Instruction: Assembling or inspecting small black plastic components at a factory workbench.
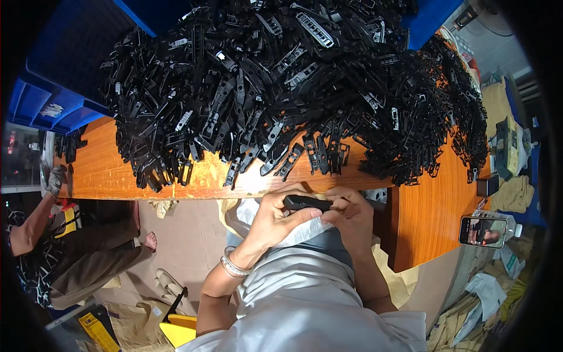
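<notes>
Just off the table's front edge, above my lap, both hands hold one small black plastic part. My left hand grips its left end, with the thumb along the lower side. At the right end, the fingers of my right hand pinch it. Its finer shape is partly hidden by my fingers. Beyond my hands, a large heap of similar black plastic parts covers the wooden table. Several loose ones, such as a slotted black part, lie at the heap's near edge.
Blue plastic crates stand at the far left. A phone showing a picture leans by the table's right side. Another person's gloved hand is at the left edge of the table. Sacks and bags lie at lower right; a yellow stool is at lower left.
</notes>
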`<state>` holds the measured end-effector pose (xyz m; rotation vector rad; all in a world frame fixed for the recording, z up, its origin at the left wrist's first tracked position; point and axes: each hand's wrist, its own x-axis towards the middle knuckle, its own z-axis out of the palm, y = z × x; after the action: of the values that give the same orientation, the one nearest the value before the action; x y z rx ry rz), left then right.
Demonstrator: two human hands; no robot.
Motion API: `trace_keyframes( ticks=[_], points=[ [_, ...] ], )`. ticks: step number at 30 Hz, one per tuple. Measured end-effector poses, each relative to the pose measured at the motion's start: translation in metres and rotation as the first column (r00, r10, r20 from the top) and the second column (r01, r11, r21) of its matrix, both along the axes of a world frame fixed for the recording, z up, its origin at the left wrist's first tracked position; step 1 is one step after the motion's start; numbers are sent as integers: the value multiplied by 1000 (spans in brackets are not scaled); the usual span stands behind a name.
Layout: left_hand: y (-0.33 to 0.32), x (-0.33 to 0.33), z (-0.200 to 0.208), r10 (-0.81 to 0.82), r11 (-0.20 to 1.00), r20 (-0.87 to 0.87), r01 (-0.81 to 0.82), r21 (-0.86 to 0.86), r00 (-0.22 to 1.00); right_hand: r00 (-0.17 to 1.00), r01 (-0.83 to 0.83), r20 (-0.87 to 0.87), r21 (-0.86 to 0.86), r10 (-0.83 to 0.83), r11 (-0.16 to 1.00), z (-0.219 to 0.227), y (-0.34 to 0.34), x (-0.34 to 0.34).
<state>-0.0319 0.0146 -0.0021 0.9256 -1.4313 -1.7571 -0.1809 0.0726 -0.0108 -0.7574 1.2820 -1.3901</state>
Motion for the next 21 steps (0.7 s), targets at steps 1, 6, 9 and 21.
trace_keyframes(
  ticks=[1,6,9,21],
  points=[
    [-2,0,2,-18,1000,16,18,3,1000,997,-37,75,44,34,998,6,-2,0],
    [-11,-1,10,-93,989,-50,98,109,994,993,-34,-115,-62,27,997,2,-5,1],
    [-20,0,12,-144,988,-5,144,47,990,998,4,-69,-52,-8,999,-4,-7,-6],
    [-141,-8,53,378,607,401,104,-788,835,994,-108,4,39,108,993,-10,-10,-15]
  ],
)
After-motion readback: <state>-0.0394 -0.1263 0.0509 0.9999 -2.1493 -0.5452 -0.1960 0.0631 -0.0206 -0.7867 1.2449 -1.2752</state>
